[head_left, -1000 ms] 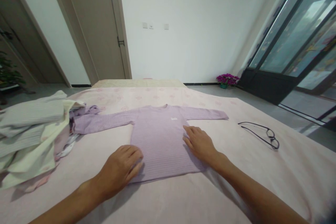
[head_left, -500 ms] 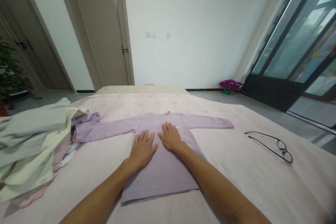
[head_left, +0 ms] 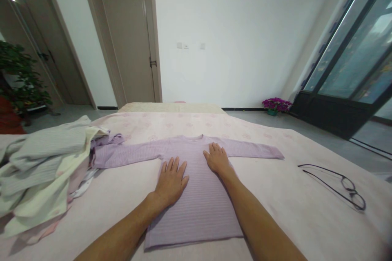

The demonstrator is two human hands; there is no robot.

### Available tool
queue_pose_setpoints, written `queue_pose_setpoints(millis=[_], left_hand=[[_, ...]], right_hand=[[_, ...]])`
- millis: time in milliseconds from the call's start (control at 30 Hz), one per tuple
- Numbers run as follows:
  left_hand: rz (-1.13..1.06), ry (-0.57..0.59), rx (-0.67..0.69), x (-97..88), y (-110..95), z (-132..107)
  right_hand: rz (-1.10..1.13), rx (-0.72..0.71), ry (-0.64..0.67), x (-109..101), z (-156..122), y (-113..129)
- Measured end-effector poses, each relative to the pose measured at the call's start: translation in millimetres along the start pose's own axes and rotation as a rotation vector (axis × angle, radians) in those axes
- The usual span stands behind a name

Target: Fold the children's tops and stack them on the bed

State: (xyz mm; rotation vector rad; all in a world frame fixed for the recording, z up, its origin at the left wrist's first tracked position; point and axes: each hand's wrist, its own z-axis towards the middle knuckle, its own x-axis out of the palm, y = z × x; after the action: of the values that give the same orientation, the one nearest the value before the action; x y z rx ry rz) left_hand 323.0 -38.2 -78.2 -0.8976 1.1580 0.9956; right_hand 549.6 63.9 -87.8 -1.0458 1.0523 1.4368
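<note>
A lilac long-sleeved striped top [head_left: 199, 200] lies spread on the pink cloth-covered surface, its neckline away from me and both sleeves stretched out sideways. My left hand [head_left: 171, 180] rests flat on the left part of its chest, fingers apart. On the right part of the chest, just below the shoulder, my right hand [head_left: 218, 159] lies flat with its fingers stretched out. Neither hand grips the fabric. The end of the left sleeve reaches the clothes pile, and its cuff is hard to make out there.
A heap of clothes [head_left: 45, 167] in grey, pale yellow and pink is at the left. Black-framed glasses [head_left: 349, 187] lie open on the pink cover [head_left: 275, 204] at the right. Beyond the surface stand a potted purple flower [head_left: 275, 105] and a green plant [head_left: 21, 73].
My right hand has slid to the right across the chest, so the hands are farther apart. The top still lies flat. The camera view has shifted slightly.
</note>
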Motion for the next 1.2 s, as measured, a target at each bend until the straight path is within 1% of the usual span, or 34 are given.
queue_pose_setpoints(millis=[133,267,400,500,633,767,1000,1200], left_hand=[[0.001,-0.012,0.025,-3.2,3,1],[-0.009,-0.034,0.095,-9.5,19,5],[0.007,-0.034,0.002,-9.4,40,11],[0.012,-0.019,-0.047,-6.7,49,15],[0.025,-0.054,-0.096,-4.7,49,15],[0.048,-0.094,-0.114,-4.4,45,13],[0.027,-0.088,-0.109,-5.0,45,11],[0.014,-0.088,-0.101,-0.5,48,11]], right_hand=[[0.016,-0.019,0.003,-3,-2,-2],[0.021,-0.034,0.003,-5,-1,-5],[0.018,-0.046,0.003,-4,0,-7],[0.019,-0.054,-0.001,-4,0,-7],[0.017,-0.064,0.004,-5,0,-7],[0.011,-0.066,0.011,-7,-2,-7],[-0.002,-0.078,0.007,-6,-3,-6],[-0.001,-0.082,0.007,-7,-4,-6]])
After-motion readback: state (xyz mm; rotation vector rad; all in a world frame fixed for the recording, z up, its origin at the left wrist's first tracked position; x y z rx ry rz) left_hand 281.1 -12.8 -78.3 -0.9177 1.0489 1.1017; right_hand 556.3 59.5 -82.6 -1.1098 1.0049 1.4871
